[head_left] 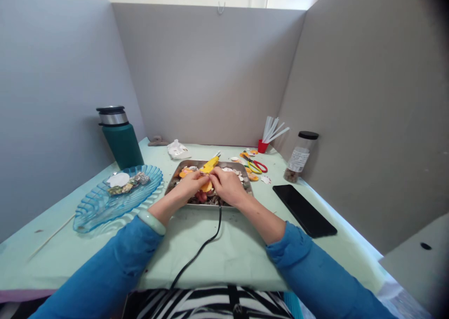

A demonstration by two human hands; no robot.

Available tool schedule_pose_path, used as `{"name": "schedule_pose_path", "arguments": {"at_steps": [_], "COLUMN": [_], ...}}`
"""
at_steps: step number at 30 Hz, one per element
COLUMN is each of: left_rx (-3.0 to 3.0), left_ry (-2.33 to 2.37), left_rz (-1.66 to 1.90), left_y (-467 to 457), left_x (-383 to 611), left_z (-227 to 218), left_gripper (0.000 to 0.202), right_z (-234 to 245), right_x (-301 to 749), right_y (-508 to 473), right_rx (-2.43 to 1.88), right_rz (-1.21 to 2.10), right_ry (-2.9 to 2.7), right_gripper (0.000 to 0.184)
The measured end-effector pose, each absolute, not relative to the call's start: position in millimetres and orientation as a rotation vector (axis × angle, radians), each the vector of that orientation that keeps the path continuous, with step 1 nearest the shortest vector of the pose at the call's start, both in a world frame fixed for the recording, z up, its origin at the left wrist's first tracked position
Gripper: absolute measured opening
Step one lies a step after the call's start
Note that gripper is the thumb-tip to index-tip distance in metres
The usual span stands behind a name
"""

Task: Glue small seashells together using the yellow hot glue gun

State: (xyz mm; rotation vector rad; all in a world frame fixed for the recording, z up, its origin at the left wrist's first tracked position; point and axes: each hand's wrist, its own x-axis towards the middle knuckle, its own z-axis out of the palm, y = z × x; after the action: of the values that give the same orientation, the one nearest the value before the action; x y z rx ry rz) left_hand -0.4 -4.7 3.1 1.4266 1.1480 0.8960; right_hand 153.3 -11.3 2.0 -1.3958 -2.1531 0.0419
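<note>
Above a metal tray (pixel 252 188), my left hand (pixel 187 188) and my right hand (pixel 229 186) meet with fingertips pinched together. Between and just below the fingertips shows an orange-yellow shell (pixel 206 187), partly hidden by the fingers. Right behind the hands is a yellow glue gun (pixel 211 164), its lower part covered from view. A black cord (pixel 205 246) runs from the tray to the table's front edge. Shells (pixel 189 169) in white and orange and small brownish pieces lie in the tray around both hands.
At left stand a blue scalloped plate (pixel 101 213) with shells and a green bottle (pixel 122 143). A thin stick (pixel 52 237) lies nearby. Right are scissors (pixel 257 165), a red cup (pixel 263 146) of glue sticks, a jar (pixel 300 157) and a black phone (pixel 303 210). Grey panels (pixel 210 76) enclose the table.
</note>
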Motion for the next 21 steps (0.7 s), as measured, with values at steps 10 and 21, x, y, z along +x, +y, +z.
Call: {"name": "schedule_pose_path", "arguments": {"at_steps": [10, 21], "left_rx": [1.417, 1.429], "left_ry": [1.172, 1.185], "left_rz": [0.895, 0.899], "left_y": [-4.2, -7.1], "left_x": [0.6, 2.0], "left_z": [3.3, 7.9], "left_gripper": [0.018, 0.012], "right_z": [0.0, 0.8], "right_x": [152.9, 153.0], "right_y": [-9.5, -9.4], "right_rx": [-1.392, -1.397], "right_rz": [0.021, 0.021], "right_ry": [-2.147, -2.157], "right_gripper": [0.021, 0.021]}}
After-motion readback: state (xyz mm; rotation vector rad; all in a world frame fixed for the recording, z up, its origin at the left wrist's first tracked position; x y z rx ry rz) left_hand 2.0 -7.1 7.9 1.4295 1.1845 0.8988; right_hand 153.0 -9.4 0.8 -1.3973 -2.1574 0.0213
